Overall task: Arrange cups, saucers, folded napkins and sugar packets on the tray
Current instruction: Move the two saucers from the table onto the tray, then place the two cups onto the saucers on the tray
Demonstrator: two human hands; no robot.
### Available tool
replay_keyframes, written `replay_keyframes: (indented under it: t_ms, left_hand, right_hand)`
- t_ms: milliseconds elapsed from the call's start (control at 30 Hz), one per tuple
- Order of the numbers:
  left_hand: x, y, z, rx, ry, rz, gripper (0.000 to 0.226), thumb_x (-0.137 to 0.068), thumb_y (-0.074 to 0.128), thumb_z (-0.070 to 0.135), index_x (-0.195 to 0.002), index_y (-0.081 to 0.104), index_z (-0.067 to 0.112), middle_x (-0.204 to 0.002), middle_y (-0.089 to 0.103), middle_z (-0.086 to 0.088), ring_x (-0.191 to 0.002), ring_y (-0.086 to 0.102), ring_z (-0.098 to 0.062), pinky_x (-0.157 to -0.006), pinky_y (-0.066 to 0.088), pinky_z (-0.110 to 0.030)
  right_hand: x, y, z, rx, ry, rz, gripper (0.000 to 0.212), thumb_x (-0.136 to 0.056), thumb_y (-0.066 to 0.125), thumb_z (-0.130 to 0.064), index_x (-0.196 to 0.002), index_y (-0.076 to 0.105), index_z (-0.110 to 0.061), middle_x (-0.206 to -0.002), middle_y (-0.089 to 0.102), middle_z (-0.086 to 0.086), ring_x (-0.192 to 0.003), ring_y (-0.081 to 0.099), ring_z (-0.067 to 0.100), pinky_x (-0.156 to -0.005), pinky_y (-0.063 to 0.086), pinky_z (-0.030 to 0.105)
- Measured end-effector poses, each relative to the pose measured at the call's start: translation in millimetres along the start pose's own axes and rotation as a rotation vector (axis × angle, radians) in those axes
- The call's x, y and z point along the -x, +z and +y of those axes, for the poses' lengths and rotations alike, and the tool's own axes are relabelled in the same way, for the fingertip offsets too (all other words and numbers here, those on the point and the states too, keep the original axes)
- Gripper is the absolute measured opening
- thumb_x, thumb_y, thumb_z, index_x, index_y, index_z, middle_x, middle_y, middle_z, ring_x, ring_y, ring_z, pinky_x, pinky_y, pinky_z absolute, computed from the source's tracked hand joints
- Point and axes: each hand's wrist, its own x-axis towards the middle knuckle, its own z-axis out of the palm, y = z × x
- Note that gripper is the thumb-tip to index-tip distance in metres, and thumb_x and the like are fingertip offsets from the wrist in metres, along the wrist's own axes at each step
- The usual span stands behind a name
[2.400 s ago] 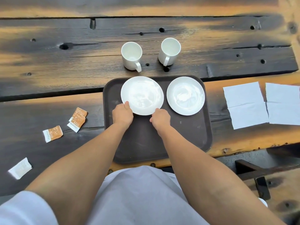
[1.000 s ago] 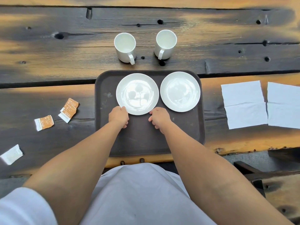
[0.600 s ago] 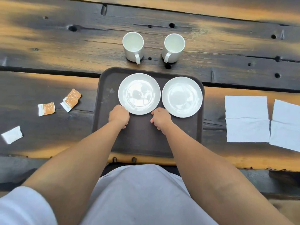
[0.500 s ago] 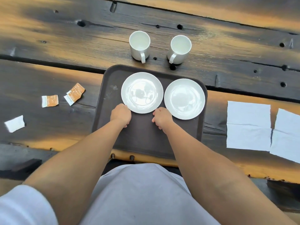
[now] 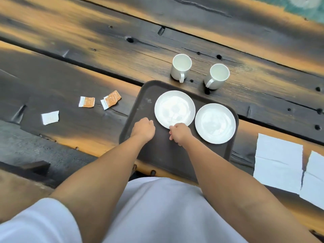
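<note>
A dark brown tray (image 5: pixel 166 155) lies at the table's near edge with two white saucers side by side on its far half. My right hand (image 5: pixel 180 133) has curled fingers pinching the near rim of the left saucer (image 5: pixel 175 109). My left hand (image 5: pixel 144 128) is curled into a loose fist on the tray just left of that rim and holds nothing. The right saucer (image 5: pixel 215 123) is untouched. Two white cups (image 5: pixel 181 67) (image 5: pixel 217 76) stand upright on the table beyond the tray.
Orange sugar packets (image 5: pixel 86 102) (image 5: pixel 111 99) and a white packet (image 5: pixel 50 117) lie on the table left of the tray. Two unfolded white napkins (image 5: pixel 277 160) (image 5: pixel 313 181) lie to the right. A dark bench end (image 5: pixel 35 167) sits low on the left.
The view has swung, so everything sits further right and tilted. Both hands stay at the left saucer's near rim; my left hand has slipped just off it.
</note>
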Motion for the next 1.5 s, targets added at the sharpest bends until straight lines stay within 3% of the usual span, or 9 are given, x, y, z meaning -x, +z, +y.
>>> replay_keyframes:
  t_ms: [133,367,500,700,867,1100,1200,1367,1500]
  left_hand:
    - [-10.5,-17.7,-0.3,-0.060,0.109,-0.028,0.041,-0.102,0.031,0.037,-0.109,0.057,0.007,-0.111,0.066,-0.020,-0.098,0.064,-0.039,-0.088,0.056,-0.048]
    - [-11.4,-9.4,-2.9,-0.120,0.255,-0.135,0.030,-0.101,0.034,0.033,-0.095,0.054,0.011,-0.108,0.067,-0.020,-0.095,0.065,-0.038,-0.085,0.058,-0.047]
    - [7.5,14.3,-0.2,-0.215,0.328,-0.246,0.024,-0.096,0.035,0.027,-0.083,0.050,0.014,-0.104,0.067,-0.019,-0.090,0.065,-0.039,-0.082,0.059,-0.046]
    - [25.3,48.2,17.0,-0.316,0.479,-0.323,0.031,-0.101,0.035,0.028,-0.073,0.042,0.015,-0.104,0.068,-0.023,-0.091,0.065,-0.041,-0.085,0.056,-0.045]
    - [28.9,69.1,37.2,-0.324,0.497,-0.283,0.028,-0.101,0.037,0.024,-0.075,0.043,0.013,-0.101,0.067,-0.021,-0.080,0.057,-0.035,-0.082,0.053,-0.040]
    - [61.9,114.1,83.7,-0.345,0.532,-0.240,0.034,-0.102,0.036,0.025,-0.099,0.058,0.000,-0.108,0.066,-0.023,-0.099,0.064,-0.045,-0.088,0.054,-0.047]
    - [79.8,140.4,101.7,-0.337,0.538,-0.235,0.031,-0.102,0.034,0.029,-0.088,0.052,0.008,-0.104,0.067,-0.021,-0.094,0.065,-0.042,-0.084,0.056,-0.048]
    - [98.7,180.5,128.4,-0.300,0.536,-0.243,0.030,-0.101,0.037,0.026,-0.079,0.048,0.009,-0.098,0.067,-0.023,-0.081,0.062,-0.040,-0.079,0.057,-0.046]
    - [107.8,200.6,142.7,-0.237,0.517,-0.240,0.029,-0.099,0.038,0.025,-0.076,0.047,0.011,-0.098,0.068,-0.026,-0.085,0.065,-0.046,-0.079,0.057,-0.048]
  right_hand:
    - [21.8,19.4,-4.6,-0.024,-0.018,0.069,0.023,-0.098,0.042,-0.020,-0.085,0.058,-0.008,-0.086,0.070,0.013,-0.056,0.049,0.013,-0.059,0.041,0.025]
    - [50.2,33.3,13.4,-0.137,0.088,0.189,0.019,-0.099,0.045,-0.022,-0.090,0.057,-0.010,-0.091,0.064,0.012,-0.079,0.057,0.024,-0.060,0.046,0.028]
    - [67.7,27.8,42.5,-0.099,0.135,0.214,0.029,-0.099,0.035,-0.014,-0.085,0.058,-0.004,-0.108,0.069,0.018,-0.084,0.053,0.026,-0.077,0.047,0.034]
    - [77.2,15.0,87.3,-0.151,0.191,0.303,0.028,-0.098,0.040,-0.021,-0.083,0.059,-0.007,-0.098,0.075,0.015,-0.092,0.062,0.029,-0.086,0.050,0.035]
    - [71.6,-8.2,114.3,-0.127,0.168,0.288,0.028,-0.100,0.039,-0.024,-0.091,0.058,-0.006,-0.106,0.071,0.015,-0.091,0.058,0.029,-0.087,0.051,0.038]
    - [62.7,-74.3,166.4,-0.082,0.102,0.269,0.021,-0.096,0.041,-0.019,-0.088,0.055,-0.006,-0.107,0.071,0.018,-0.093,0.059,0.031,-0.077,0.047,0.034]
    - [58.3,-104.4,194.5,-0.069,0.091,0.298,0.021,-0.097,0.040,-0.018,-0.088,0.055,-0.007,-0.110,0.070,0.019,-0.100,0.061,0.031,-0.093,0.050,0.039]
    - [51.1,-142.4,234.3,-0.152,0.131,0.334,0.028,-0.094,0.047,-0.018,-0.067,0.046,-0.023,-0.112,0.070,0.018,-0.095,0.064,0.028,-0.096,0.053,0.041]
    - [52.8,-157.3,260.3,-0.111,0.142,0.311,0.021,-0.094,0.042,-0.022,-0.081,0.056,-0.014,-0.105,0.072,0.014,-0.105,0.062,0.031,-0.095,0.050,0.037]
